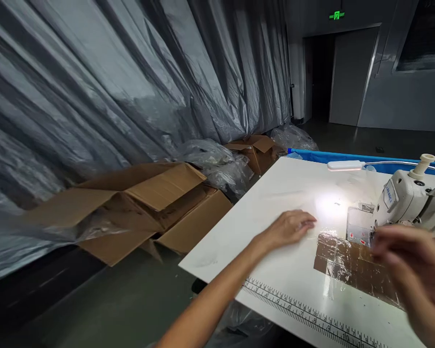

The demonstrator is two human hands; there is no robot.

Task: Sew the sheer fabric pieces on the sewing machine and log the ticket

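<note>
My left hand (292,227) rests on the white sewing table (253,229), palm down with fingers loosely stretched to the right. Nothing shows in it. My right hand (416,270) is at the right, in front of the sewing machine (398,198), bent and smeared by motion. Whether it holds anything is hidden. A brown cardboard strip (335,258) covered with shiny clear tape lies on the table between my hands and runs under my right hand. Behind the strip is the machine's metal plate (355,224), with red marks on it. The needle area is partly covered by my right hand.
A lamp (344,166) throws a bright spot onto the table. A printed ruler (293,304) follows the front edge. Open cardboard boxes (166,188) and clear plastic bags (217,162) stand left of the table, beside a silver curtain (148,87). A blue edge (319,155) borders the back.
</note>
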